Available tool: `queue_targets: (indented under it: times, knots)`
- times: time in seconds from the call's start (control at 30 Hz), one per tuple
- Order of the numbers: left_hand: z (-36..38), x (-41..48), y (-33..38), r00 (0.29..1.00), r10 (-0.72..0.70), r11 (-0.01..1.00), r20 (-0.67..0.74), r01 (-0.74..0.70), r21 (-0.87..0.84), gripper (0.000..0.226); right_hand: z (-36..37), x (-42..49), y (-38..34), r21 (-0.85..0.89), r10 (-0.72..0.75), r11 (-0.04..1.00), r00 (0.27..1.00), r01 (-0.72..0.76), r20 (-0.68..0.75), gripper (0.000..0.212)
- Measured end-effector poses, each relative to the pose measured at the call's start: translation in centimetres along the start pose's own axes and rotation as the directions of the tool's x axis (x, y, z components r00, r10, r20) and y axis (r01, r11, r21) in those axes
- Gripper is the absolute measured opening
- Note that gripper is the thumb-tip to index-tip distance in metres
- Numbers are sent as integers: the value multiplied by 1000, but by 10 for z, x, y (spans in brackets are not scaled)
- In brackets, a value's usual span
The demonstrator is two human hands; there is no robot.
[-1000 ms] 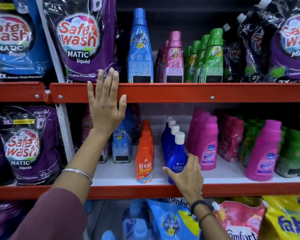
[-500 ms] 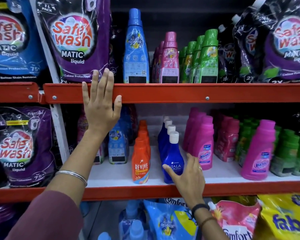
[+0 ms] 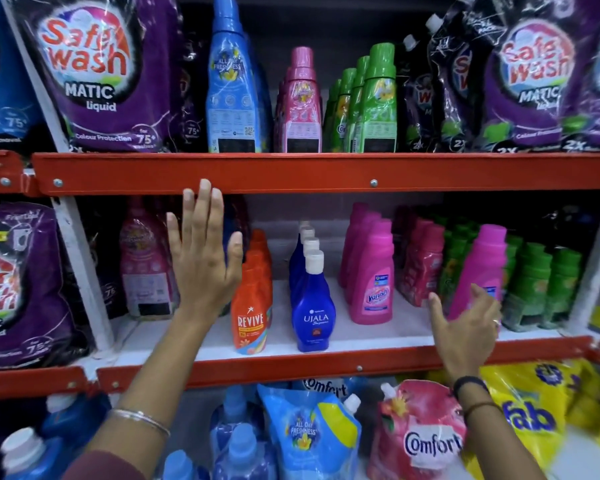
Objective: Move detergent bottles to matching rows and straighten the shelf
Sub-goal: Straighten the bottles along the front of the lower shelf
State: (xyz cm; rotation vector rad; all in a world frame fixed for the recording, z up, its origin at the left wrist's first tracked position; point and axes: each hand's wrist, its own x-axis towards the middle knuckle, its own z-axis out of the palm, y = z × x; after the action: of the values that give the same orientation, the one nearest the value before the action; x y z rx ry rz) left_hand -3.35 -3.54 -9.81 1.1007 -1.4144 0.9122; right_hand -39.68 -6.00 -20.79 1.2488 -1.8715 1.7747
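On the middle shelf [image 3: 326, 362] stand rows of bottles: orange Revive [image 3: 250, 306], blue Ujala [image 3: 313, 306], pink Vanish [image 3: 373, 278], dark pink bottles [image 3: 421, 265] and green bottles [image 3: 541, 282]. A single pink Vanish bottle [image 3: 482, 268] stands apart among the green ones. My right hand [image 3: 468, 327] is open, fingers spread, just in front of that lone pink bottle, not gripping it. My left hand [image 3: 205, 258] is open and raised flat, left of the Revive row, fingertips at the upper shelf's red rail [image 3: 326, 173].
The top shelf holds blue [image 3: 234, 88], pink [image 3: 302, 105] and green bottles [image 3: 374, 102] between purple Safewash pouches [image 3: 97, 71]. Comfort pouches [image 3: 420, 431] and a yellow Fab pouch [image 3: 534, 410] lie below. A white upright post [image 3: 80, 271] stands at the left.
My right hand has left the Ujala bottle and moved right to the lone pink Vanish bottle. My left hand has dropped lower, off the upper rail's face.
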Motion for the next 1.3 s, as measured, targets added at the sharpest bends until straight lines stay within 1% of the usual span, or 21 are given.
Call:
queue_targets:
  times: [0.1, 0.27, 0.4, 0.57, 0.77, 0.9, 1.0, 1.17, 1.3]
  knots:
    - [7, -33, 30, 999, -27, 998, 34, 29, -57, 59, -4, 17, 17, -4, 46, 999, 999, -46, -12, 73]
    - [23, -92, 63, 981, -33, 994, 190, 51, -93, 61, -4, 34, 38, -3, 59, 998, 995, -59, 78, 89]
    - [38, -125, 74, 951, -57, 997, 303, 72, -39, 63, -1, 41, 44, 2, 60, 998, 985, -61, 159, 92]
    - [54, -150, 75, 915, -96, 995, 391, 82, 52, 61, -2, 48, 49, -46, 115, 993, 977, -109, 179, 93]
    - [68, -158, 68, 920, -89, 987, 382, 31, 156, 63, -1, 53, 49, -79, 157, 986, 975, -145, 158, 82]
    - [71, -160, 65, 924, -69, 985, 377, 4, 170, 64, -4, 51, 44, -47, 179, 984, 977, -175, 117, 82]
    - [71, -160, 66, 930, -60, 985, 364, -5, 175, 64, -5, 43, 30, -15, 152, 988, 983, -152, 106, 83]
    - [71, -160, 65, 933, -46, 984, 357, -18, 175, 61, 0, 24, -5, 25, 92, 995, 981, -98, 170, 86]
    - [71, -162, 64, 939, -32, 987, 342, -24, 157, 62, 11, -1, -32, 59, 48, 996, 967, -65, 251, 89]
